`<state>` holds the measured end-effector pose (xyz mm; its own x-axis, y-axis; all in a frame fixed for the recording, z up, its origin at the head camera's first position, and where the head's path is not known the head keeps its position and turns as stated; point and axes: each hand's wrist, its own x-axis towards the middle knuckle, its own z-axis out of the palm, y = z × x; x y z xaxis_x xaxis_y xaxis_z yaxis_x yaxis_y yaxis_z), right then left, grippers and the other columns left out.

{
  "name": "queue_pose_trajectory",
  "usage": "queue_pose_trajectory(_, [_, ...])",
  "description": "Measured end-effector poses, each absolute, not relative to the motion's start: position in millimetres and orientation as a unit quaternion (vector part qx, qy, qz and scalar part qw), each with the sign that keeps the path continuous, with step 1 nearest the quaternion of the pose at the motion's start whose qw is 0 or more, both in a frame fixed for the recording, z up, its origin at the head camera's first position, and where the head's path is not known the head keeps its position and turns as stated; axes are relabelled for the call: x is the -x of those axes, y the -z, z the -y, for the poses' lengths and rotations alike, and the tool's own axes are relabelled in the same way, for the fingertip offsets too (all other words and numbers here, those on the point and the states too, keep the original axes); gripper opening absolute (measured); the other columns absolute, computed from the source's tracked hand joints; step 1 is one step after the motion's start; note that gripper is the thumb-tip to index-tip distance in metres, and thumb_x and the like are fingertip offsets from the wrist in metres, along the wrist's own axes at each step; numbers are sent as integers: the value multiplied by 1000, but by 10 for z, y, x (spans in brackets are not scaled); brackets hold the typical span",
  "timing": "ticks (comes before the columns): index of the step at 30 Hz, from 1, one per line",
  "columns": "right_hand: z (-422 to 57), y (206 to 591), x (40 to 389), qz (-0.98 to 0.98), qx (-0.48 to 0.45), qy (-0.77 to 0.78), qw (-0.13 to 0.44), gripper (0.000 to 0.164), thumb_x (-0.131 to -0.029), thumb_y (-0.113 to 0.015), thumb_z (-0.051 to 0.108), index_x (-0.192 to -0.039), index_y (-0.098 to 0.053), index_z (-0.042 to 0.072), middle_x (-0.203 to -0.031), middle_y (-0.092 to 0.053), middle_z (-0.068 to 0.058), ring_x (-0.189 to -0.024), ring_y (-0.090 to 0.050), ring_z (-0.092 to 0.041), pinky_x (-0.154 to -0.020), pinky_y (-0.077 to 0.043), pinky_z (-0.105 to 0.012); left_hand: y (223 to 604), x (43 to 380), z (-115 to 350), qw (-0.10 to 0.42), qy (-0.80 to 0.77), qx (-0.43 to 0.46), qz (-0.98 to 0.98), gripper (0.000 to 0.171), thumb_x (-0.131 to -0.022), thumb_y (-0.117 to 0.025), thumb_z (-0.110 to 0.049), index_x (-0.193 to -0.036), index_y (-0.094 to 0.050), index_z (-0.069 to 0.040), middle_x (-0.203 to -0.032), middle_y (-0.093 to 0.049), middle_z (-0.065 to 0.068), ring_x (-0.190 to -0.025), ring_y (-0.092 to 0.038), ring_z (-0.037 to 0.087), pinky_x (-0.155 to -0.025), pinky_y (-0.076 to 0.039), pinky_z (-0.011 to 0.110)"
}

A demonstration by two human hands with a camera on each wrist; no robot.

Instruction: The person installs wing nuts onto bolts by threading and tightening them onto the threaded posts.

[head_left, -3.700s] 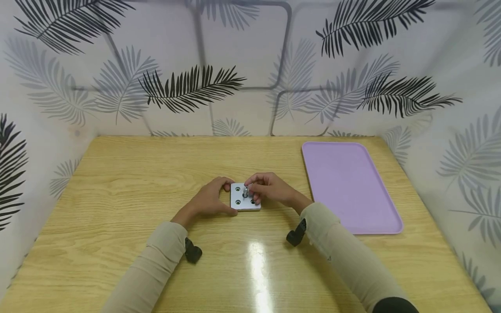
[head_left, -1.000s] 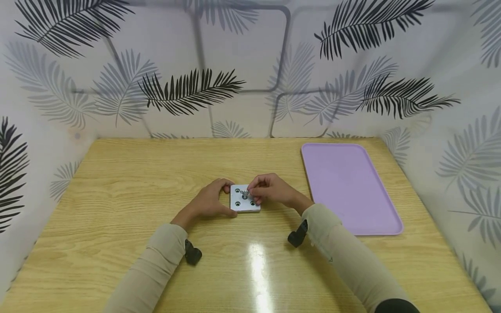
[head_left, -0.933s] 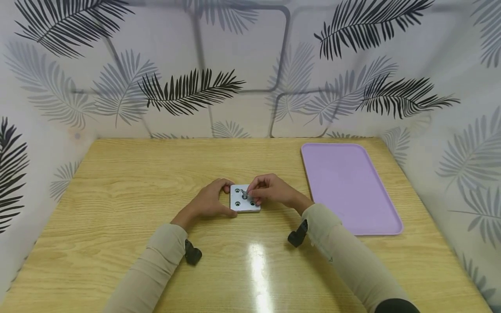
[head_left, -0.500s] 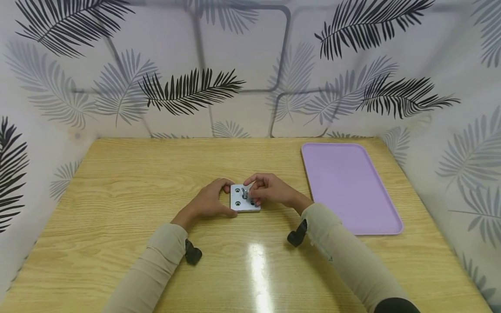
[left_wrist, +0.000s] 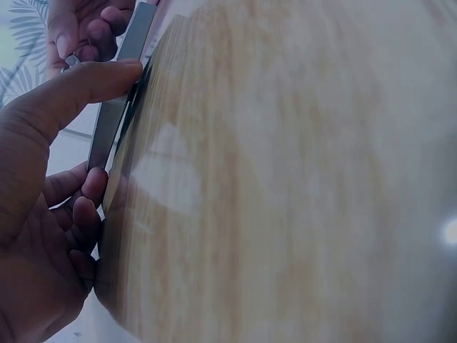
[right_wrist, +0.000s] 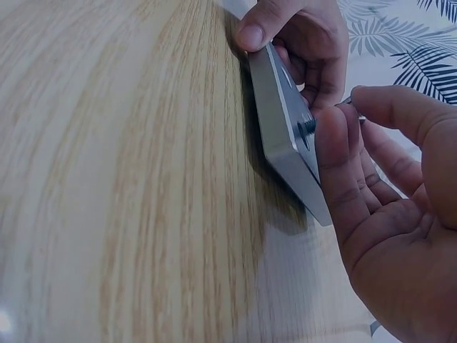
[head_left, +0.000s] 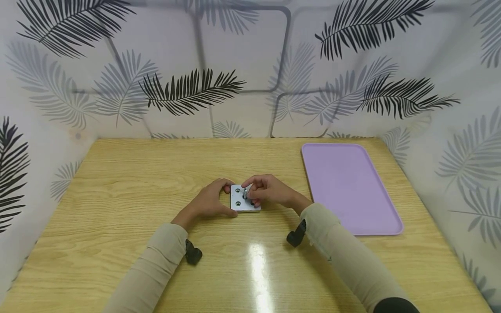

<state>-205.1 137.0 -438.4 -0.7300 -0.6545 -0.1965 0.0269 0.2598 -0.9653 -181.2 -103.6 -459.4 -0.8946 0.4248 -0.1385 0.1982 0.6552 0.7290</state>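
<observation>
1. Silvery metal makes up the square plate (head_left: 242, 206), which lies face up near the middle of the wood-grain table (head_left: 137, 187); its face is pale and smooth.
2. Round holes (head_left: 238, 203) with dark centres show near the plate's left corners; the right hand covers part of its right side.
3. From the right wrist, the plate looks thick, with a plain grey side wall and a rounded corner.
4. One small, shiny screw (head_left: 245, 194) stands upright at the plate's centre; its dark thread shows just above the face.
5. The left hand (head_left: 211, 199) holds the plate's left end, thumb at the near edge, fingers at the far one.
6. The right hand (head_left: 270, 191) pinches the screw's top between thumb and forefinger.
7. A lilac tray (head_left: 352, 187) lies to the right, apart from the plate.
</observation>
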Motion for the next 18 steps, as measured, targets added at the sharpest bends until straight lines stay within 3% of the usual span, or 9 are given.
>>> queue_pose_trajectory(8, [-1383, 4388, 2050, -742, 196, 571, 293, 29, -99, -55, 4, -126, -56, -8, -87, -66, -2, -71, -63, -9, -67, -55, -22, 4589, 1813, 1031, 145, -381, -175, -896, 78, -67, -92, -36, -131, -53, -15, -114, -53, 2, -106, -49, 21, -98, -38, 39])
queue_pose_trajectory(18, [-1388, 4377, 2067, -742, 183, 577, 289, 20, -102, -53, 5, -112, -60, -11, -85, -67, -1, -71, -64, -8, -67, -55, -22, 4594, 1818, 1020, 146, -378, -172, -898, 79, -67, -92, -36, -132, -52, -15, -114, -52, 2, -106, -48, 20, -98, -38, 38])
